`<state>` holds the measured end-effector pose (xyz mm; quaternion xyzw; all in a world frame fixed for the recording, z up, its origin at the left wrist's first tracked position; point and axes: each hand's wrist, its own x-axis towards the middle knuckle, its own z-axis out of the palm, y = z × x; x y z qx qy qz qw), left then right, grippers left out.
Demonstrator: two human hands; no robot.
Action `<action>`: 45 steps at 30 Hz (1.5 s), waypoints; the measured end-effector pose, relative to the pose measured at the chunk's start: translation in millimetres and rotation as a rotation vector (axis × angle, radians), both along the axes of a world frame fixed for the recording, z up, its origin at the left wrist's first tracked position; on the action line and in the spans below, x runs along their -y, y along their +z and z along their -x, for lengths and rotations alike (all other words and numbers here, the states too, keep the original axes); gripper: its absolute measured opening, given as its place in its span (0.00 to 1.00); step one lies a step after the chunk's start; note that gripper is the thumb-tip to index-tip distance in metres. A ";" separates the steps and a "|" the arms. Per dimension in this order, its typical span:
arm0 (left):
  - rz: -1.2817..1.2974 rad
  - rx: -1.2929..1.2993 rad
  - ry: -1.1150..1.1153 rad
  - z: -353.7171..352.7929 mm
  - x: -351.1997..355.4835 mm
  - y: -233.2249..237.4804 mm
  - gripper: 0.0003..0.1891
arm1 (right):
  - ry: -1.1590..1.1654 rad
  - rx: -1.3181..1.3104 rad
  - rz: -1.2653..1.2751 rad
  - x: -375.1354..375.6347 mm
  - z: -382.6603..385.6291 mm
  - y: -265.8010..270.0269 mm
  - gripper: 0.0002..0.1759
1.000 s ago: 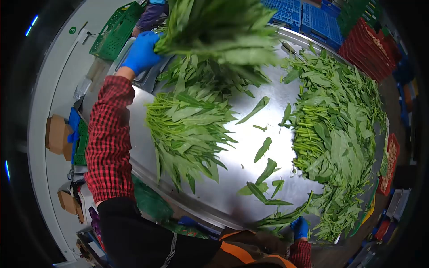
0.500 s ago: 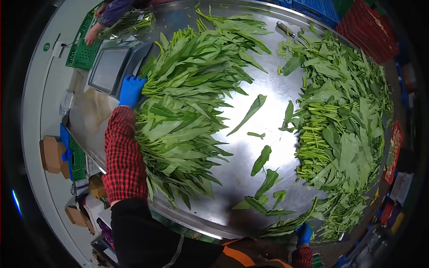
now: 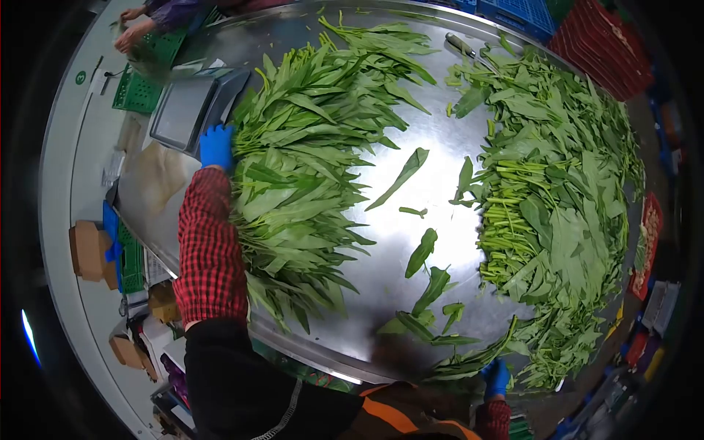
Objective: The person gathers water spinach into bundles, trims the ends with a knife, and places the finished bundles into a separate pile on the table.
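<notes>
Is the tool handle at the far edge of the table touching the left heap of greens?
Apart. The head view shows bare metal between the tool handle and the nearest leaf tips of the left heap.

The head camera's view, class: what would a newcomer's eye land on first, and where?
Probably the large heap of leafy greens along the right of the steel table, light green stems facing inward. Next, the fanned bunches at the left, with the blue-gloved left hand at their stem ends. Loose leaves lie scattered on the bright metal between.
</notes>
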<state>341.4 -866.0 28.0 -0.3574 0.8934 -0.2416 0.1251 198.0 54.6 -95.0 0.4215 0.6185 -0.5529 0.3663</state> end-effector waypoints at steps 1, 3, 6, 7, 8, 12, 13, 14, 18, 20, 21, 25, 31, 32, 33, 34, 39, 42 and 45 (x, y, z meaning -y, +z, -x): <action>0.016 0.032 0.059 -2.3 2.4 3.1 0.34 | 0.027 0.008 0.048 -5.2 0.1 -2.2 0.10; 0.061 0.023 0.090 -7.0 6.1 8.7 0.32 | 0.033 0.018 0.056 -6.4 1.1 -5.4 0.11; 0.134 -0.046 0.116 -7.7 -3.5 23.1 0.23 | 0.033 0.012 -0.043 17.0 1.4 5.3 0.12; 0.088 -0.188 0.130 -0.7 -16.8 34.0 0.21 | 0.028 -0.005 -0.148 27.1 1.7 11.6 0.14; 0.038 -0.328 0.139 5.5 -32.5 45.3 0.19 | 0.020 -0.007 -0.145 20.0 4.8 3.3 0.14; -0.182 -0.952 -0.350 35.0 -83.7 34.2 0.12 | 0.144 -0.183 0.018 22.1 -5.6 8.5 0.17; -0.220 -0.940 -0.406 56.1 -115.8 36.4 0.10 | 0.206 -0.239 0.049 15.2 -7.5 4.1 0.18; -0.256 -0.952 -0.497 76.7 -145.9 31.1 0.08 | 0.060 -0.229 -0.042 48.6 -5.6 34.9 0.16; -0.812 -0.939 -0.638 152.0 -300.4 11.1 0.08 | 0.093 -0.137 0.008 40.7 -6.0 28.4 0.17; -1.083 -0.883 -0.585 187.0 -377.4 2.0 0.09 | 0.136 -0.090 0.035 44.5 -1.1 42.3 0.19; -1.201 -0.910 -0.557 204.0 -409.6 -7.2 0.11 | 0.134 -0.098 0.040 41.0 0.2 44.1 0.19; -0.948 -0.948 -0.646 285.9 -452.0 -28.9 0.35 | 0.224 -0.036 0.176 34.4 3.1 55.7 0.20; -0.964 -0.718 -0.599 391.1 -409.0 -42.6 0.34 | 0.352 -0.232 0.261 9.3 -0.8 63.8 0.15; -1.039 -0.622 -0.544 395.8 -409.1 -46.0 0.35 | 0.359 -0.283 0.301 5.2 0.9 66.3 0.15; -1.114 -0.526 -0.487 397.3 -410.4 -48.1 0.35 | 0.365 -0.334 0.340 3.4 4.4 74.6 0.15; -1.110 -0.520 -0.478 396.7 -414.6 -42.2 0.35 | 0.368 -0.326 0.346 3.6 10.8 85.9 0.15; -1.346 -0.322 -0.282 376.3 -428.2 -6.5 0.40 | 0.297 -0.352 0.332 18.9 36.4 92.6 0.16; -1.545 -0.407 -0.137 353.3 -442.9 14.7 0.45 | 0.450 -0.386 0.315 37.5 48.2 87.7 0.16; -1.708 -0.324 -0.211 343.1 -431.7 -13.6 0.52 | 0.481 -0.422 0.329 60.1 51.2 94.9 0.17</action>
